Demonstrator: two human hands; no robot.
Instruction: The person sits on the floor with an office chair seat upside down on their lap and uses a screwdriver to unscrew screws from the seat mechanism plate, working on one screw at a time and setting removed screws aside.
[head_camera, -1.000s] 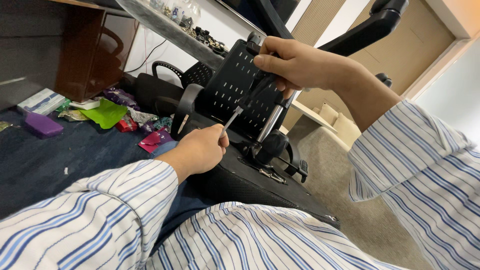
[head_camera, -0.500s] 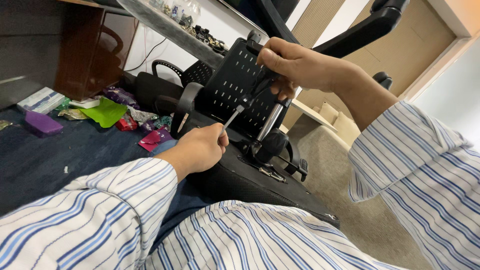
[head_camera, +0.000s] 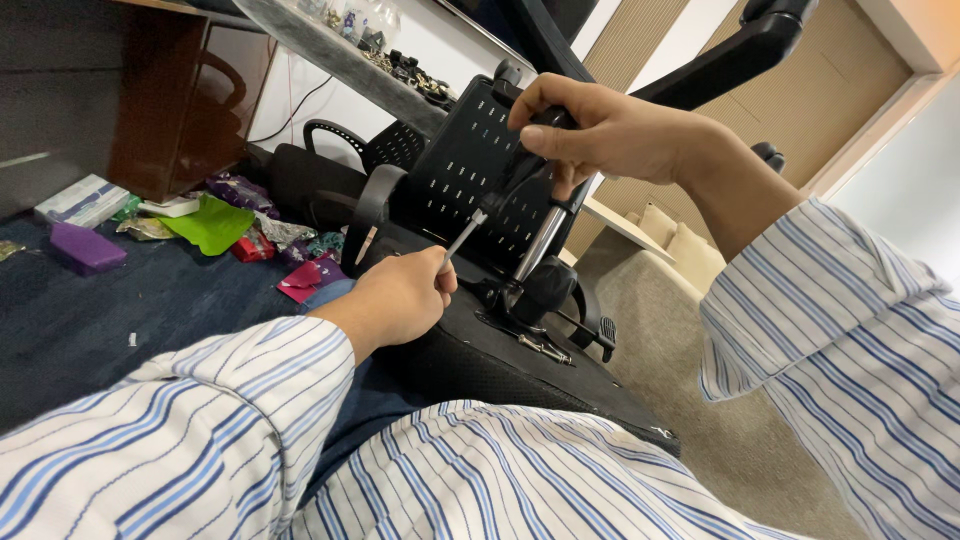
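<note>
Right now the left hand (head_camera: 400, 300) is closed around a thin silver tool (head_camera: 466, 235), prob. a hex key or slim driver, its tip angled up toward the underside of the overturned office chair (head_camera: 480, 350) lying across the person's lap; can't tell if the tip is seated in a fastener or just short of it. Right hand (head_camera: 610, 130) is clenched on a black lever/handle at the top of the perforated black backrest plate (head_camera: 465, 160), steadying the assy. Chrome gas cylinder (head_camera: 540, 245) runs down from under that hand to the black mechanism hub (head_camera: 545, 290) at centre, w/ a small metal bracket (head_camera: 545, 348) just near of it on the seat underside. Both striped sleeves fill the near edge of view. Far left on the dark blue carpet (head_camera: 120, 310): purple box (head_camera: 85, 248), green wrapper (head_camera: 212, 225), red and pink scraps, well apart from the work. To do this step well, I'd judge: keep the right-hand grip firm so the chair doesn't rock, line the tool shaft square to the fastener before turning, seat the tip fully to avoid rounding it, and turn w/ short wrist moves since the backrest plate and cylinder crowd the space. Fingers should stay off the cylinder/hub joint, a likely pinch spot. If the tool slips, re-seat rather than forcing at an angle
</note>
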